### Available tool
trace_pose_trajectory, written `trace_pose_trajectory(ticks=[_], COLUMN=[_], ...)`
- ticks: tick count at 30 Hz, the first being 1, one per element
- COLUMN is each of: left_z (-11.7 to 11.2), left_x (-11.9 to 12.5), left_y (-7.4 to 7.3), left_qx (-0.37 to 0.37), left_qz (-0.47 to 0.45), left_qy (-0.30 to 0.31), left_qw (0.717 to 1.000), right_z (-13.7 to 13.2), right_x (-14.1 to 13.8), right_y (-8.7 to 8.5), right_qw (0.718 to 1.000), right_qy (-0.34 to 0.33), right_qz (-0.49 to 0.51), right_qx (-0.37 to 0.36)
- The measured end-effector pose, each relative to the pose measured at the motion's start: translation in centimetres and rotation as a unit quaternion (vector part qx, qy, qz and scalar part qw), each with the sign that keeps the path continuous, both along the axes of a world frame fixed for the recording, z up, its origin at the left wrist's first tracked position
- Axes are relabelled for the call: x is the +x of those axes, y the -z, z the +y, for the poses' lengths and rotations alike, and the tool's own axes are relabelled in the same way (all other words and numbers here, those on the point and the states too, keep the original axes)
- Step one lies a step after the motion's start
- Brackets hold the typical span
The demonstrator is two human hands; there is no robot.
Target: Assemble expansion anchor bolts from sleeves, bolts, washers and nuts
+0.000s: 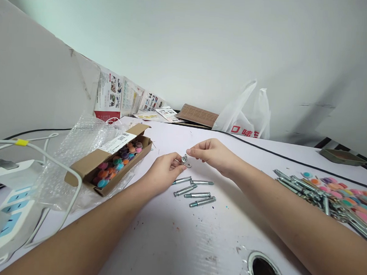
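Over the white table, my left hand (165,171) is closed, thumb and fingers pinching a silver expansion bolt (184,158) whose end points up. My right hand (211,153) meets it from the right, fingertips pinched at the top of that end. Whatever small part those fingertips may hold is hidden. A loose metal washer (189,165) shows just beside my left thumb. Below the hands, several silver expansion bolts (198,195) with bluish threads lie on the table, one partly behind my left hand.
An open cardboard box (90,159) of colourful round caps sits left on bubble wrap (88,132). A power strip (15,223) with cables is nearer. Right lies a pile of metal bolts (304,187) beside colourful caps (343,195). A plastic bag (241,116) stands behind; a round hole (265,273) is in front.
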State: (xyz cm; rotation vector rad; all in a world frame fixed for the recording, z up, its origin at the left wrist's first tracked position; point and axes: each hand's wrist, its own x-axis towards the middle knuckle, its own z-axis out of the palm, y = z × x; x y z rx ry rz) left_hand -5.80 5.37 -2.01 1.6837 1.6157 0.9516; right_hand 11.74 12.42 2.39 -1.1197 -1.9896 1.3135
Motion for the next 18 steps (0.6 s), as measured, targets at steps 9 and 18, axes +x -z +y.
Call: trace_pose_trajectory(ticks=[9,18], left_z=[0.6,0.8], left_x=[-0.3,0.1], left_y=[1.1,2.0], left_qx=[-0.006,-0.007], left_qz=[-0.063,-0.104], left_qy=[0.012,0.060], left_qw=[0.998,0.993], right_z=[4.1,5.6], right_x=[1.7,0.9], right_y=[1.9,4.4], right_qw=[0.973,0.939], right_qy=[0.100,0.080], right_qz=[-0.157,-0.252], right_qx=[0.139,0.220])
